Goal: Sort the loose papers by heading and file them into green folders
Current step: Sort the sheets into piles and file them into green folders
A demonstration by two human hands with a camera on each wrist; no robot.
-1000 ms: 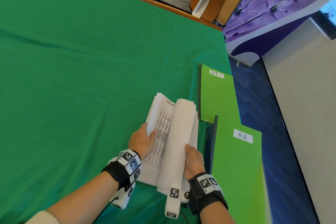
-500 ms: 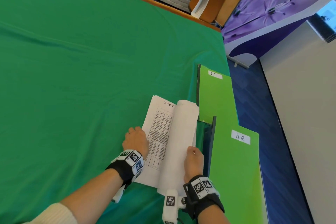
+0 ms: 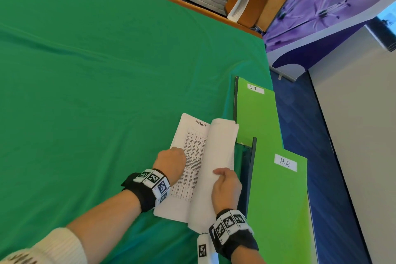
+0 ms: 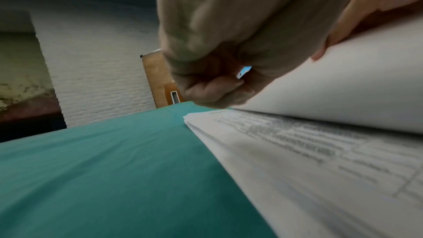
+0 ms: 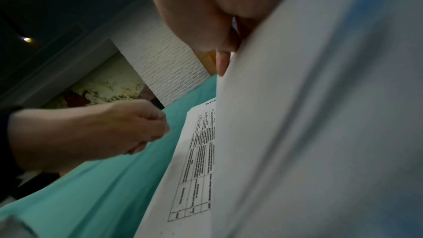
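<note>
Head view, looking down on a table covered in green cloth [image 3: 107,70]. Near the front right edge, a stack of white printed papers [image 3: 184,203], lying flat on the cloth just left of two bright green card folders. Farther folder with a white label reading I.T. [image 3: 257,118]; nearer folder with a white label reading H.R. [image 3: 278,199]. Both folders closed.

Right hand [image 3: 227,186] clamped on the upper white sheets [image 3: 218,152], thumb on top and fingers underneath, curling them back toward the right like a turned page. Beneath them, an exposed sheet bearing a printed table and a handwritten heading [image 3: 200,124] at its top, apparently "Tasklist".

Left hand [image 3: 171,163] at the stack's left edge, fingers curled into a loose fist, nothing seen inside it; from the right wrist view, hovering over the cloth beside the paper rather than gripping it.

Likely step: reading headings to sort. To do it well:
- Hold the curled sheets loosely, without creasing them.
- Lift high enough to bare the whole heading line.
- Press the left hand down on the lower sheets to stop sliding on the cloth.
- Peel one sheet at a time, and match its heading to a folder label before opening anything.
</note>
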